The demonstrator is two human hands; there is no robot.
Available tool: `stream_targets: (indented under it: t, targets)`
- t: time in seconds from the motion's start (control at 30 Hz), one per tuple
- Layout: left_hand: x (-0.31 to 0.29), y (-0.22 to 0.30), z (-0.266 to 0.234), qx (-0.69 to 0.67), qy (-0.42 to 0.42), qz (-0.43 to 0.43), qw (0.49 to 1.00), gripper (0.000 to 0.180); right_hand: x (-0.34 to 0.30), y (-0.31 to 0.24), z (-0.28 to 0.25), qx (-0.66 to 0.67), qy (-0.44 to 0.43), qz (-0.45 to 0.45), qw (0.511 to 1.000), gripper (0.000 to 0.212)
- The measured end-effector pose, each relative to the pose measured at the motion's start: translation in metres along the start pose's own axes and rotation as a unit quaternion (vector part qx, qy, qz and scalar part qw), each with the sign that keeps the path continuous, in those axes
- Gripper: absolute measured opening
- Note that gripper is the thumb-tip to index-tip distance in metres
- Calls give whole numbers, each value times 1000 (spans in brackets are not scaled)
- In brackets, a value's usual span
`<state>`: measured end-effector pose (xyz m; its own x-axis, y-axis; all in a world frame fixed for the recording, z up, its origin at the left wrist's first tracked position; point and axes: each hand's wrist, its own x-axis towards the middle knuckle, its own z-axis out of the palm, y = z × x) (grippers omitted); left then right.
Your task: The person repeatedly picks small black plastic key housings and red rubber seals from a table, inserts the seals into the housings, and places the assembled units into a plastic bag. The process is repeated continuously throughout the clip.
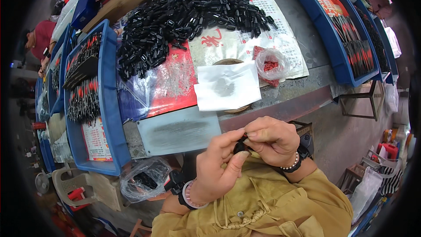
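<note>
Both of my hands meet in front of my chest, just off the table's near edge. My left hand (221, 162) is closed, its thumb and fingers around a small black plastic part (240, 146). My right hand (274, 142) pinches at the upper end of that part, thumb and forefinger pressed together. Whatever lies between the right fingertips is too small and covered to make out. Beyond my hands, a white paper sheet (228, 88) with a grey smudge rests over a round board. Right of it sits an open clear plastic bag (272, 62) holding small red pieces.
A large heap of glossy black parts (188, 15) spreads over printed sheets on the table. Blue trays (116, 136) of black-and-red pieces flank it, with another blue tray (335, 57) at right. A grey plate (177, 131) lies at the near edge. Another person (43, 41) is at far left.
</note>
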<state>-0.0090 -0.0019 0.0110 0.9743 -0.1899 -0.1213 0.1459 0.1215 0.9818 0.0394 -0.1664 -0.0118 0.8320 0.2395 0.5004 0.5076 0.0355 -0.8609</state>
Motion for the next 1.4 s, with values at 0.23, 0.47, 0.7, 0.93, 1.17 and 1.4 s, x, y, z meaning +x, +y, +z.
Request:
stream_targets:
  t: [0.23, 0.47, 0.7, 0.93, 1.17, 1.4]
  targets:
    - [-5, -10, 1, 19, 19, 30, 999, 35, 0, 4, 0, -19, -13, -18, 1000, 24]
    - [-3, -14, 3, 3, -10, 37, 999, 32, -7, 9, 5, -16, 1, -12, 1000, 22]
    - [-4, -16, 1, -58, 34, 5, 998, 27, -7, 10, 5, -2, -19, 8, 1000, 22]
    - [-1, -15, -3, -114, 38, 22, 993, 33, -1, -2, 9, -16, -4, 34, 999, 23]
    - [-1, -9, -14, -158, 20, -6, 987, 29, 6, -8, 14, 8, -29, 70, 997, 16]
    - [5, -3, -39, -227, -36, -87, 969, 27, 5, -11, 13, 38, -69, 147, 986, 22]
